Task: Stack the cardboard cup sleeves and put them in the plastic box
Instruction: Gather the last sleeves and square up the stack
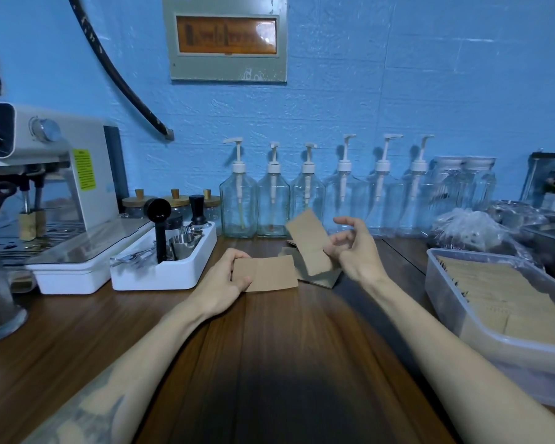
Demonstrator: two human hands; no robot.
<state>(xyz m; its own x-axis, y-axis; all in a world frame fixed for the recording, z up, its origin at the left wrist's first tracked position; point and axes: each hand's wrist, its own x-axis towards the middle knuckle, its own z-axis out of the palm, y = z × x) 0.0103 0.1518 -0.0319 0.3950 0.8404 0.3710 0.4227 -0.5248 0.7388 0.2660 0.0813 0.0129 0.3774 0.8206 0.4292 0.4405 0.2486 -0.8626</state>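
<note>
Left hand (226,277) pinching flat cup sleeve (268,273); right hand (350,251) loosely pinching tilted sleeve (308,240). Risk: misaligned stacking, slipping onto tabletop (269,347).

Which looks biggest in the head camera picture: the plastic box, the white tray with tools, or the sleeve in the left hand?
1. Plastic box, though it sits closest to the camera, which may exaggerate it.
2. White tray.
3. Sleeve held by the left hand, clearly smallest.

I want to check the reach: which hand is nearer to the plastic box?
Right. The right hand holds a sleeve just left of the plastic box; the left hand is farther left, holding another sleeve.
</note>
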